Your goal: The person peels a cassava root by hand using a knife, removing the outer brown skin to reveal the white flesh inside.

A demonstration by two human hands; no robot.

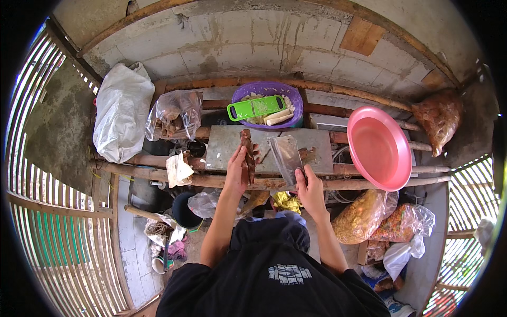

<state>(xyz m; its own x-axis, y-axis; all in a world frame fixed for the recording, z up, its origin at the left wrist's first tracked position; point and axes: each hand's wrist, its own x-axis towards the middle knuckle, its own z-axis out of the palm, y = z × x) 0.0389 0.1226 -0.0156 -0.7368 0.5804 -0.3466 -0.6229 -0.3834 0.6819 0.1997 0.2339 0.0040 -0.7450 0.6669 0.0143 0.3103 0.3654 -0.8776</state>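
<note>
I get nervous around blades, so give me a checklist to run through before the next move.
1. Brown root held in the left hand: ok.
2. Wide knife gripped by its handle in the right hand: ok.
3. Knife apart from the left hand: ok, a gap shows between them.
4. Knife's sharpness: cannot tell.
5. Grey board free of scraps: not ok, brown bits lie on it.
6. Green grater off the board: ok, it lies over the purple basin.

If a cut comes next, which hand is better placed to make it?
The right hand, I'd judge: it already grips the broad-bladed knife, with the blade apart from the long brown piece. The left hand is occupied holding that piece.
</note>
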